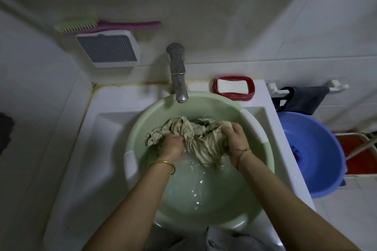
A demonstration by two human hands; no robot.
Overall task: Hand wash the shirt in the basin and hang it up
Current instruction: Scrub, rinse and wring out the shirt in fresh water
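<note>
Beige wet shirt (pixel 201 138) is bunched up in the green basin (pixel 246 199), lifted partly clear of the water, with the left hand (pixel 172 146) gripping its crumpled end and the right hand (pixel 237 138) clenched round the twisted bulk just beside it. Step looks like scrub/wring mid-wash, probably wringing, though the dim view hides the fingertips. Next move likely needs more twisting between the hands, then a lift out toward somewhere to hang it.

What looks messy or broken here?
Nothing is broken or spilled. The left hand and right hand grip the wet shirt in the green basin. Only the seam behind the sink looks stained yellow-brown.
</note>
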